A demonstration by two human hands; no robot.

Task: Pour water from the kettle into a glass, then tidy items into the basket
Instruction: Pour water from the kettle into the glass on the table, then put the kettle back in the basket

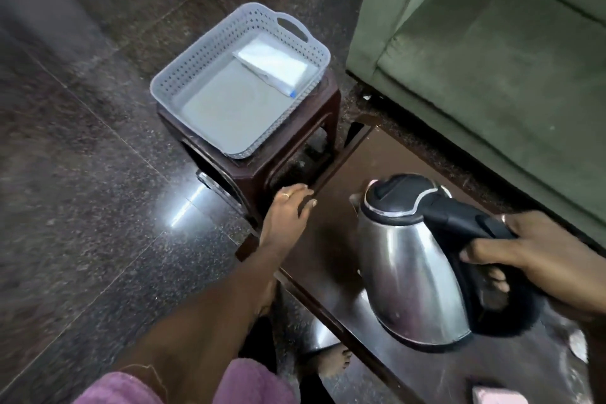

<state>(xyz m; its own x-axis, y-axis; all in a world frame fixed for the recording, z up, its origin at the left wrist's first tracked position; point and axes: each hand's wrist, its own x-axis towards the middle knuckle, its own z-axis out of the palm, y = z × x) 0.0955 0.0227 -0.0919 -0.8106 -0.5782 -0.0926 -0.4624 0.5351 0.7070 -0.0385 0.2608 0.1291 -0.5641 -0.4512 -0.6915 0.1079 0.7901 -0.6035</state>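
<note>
The right hand (537,259) has its grip wrapped around the black handle of the kettle (413,272), which hangs upright just above the dark table (328,239). The left hand (288,210) rests with fingers spread on the table's far edge, holding nothing. No glass is in view — so whether pouring is done cannot be told. The basket (196,75) sits on a small stool (262,174), holding only a folded white packet (272,65) — tidying looks barely begun.

Green sofa (492,59) beside dark stool (295,154); granite floor (82,141).
</note>
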